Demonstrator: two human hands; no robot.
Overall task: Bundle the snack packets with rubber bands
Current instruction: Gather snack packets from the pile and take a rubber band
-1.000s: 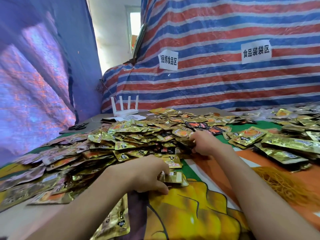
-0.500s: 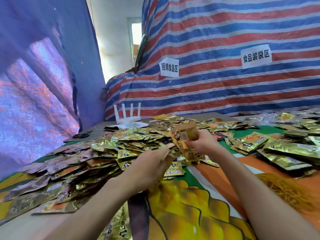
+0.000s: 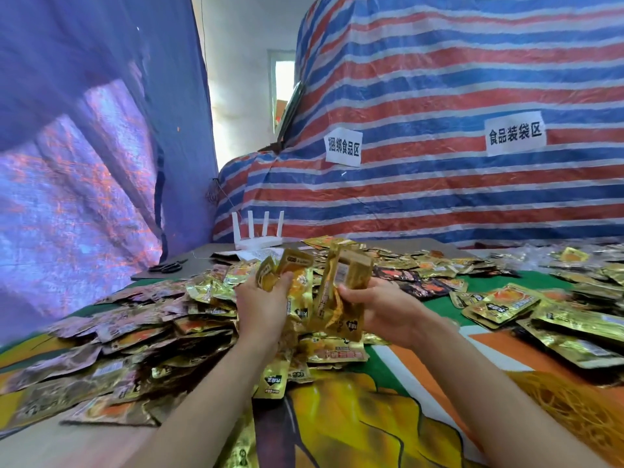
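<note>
A big heap of gold snack packets [image 3: 135,336] covers the table's left and middle. My left hand [image 3: 261,307] grips a few gold packets [image 3: 290,275] held upright above the heap. Close beside it, my right hand [image 3: 381,309] grips another upright stack of gold packets [image 3: 341,288]. The two handfuls nearly touch. A pile of yellow rubber bands [image 3: 574,410] lies on the table at the lower right, apart from both hands.
More gold packets [image 3: 540,315] lie spread at the right. A white router [image 3: 258,236] and black scissors [image 3: 169,266] sit at the table's back left. Striped tarpaulin [image 3: 439,184] with two paper signs hangs behind; a blue sheet [image 3: 84,146] hangs on the left.
Both hands have risen from the heap, each with a handful of packets, and come closer together. The camera view has tilted upward.
</note>
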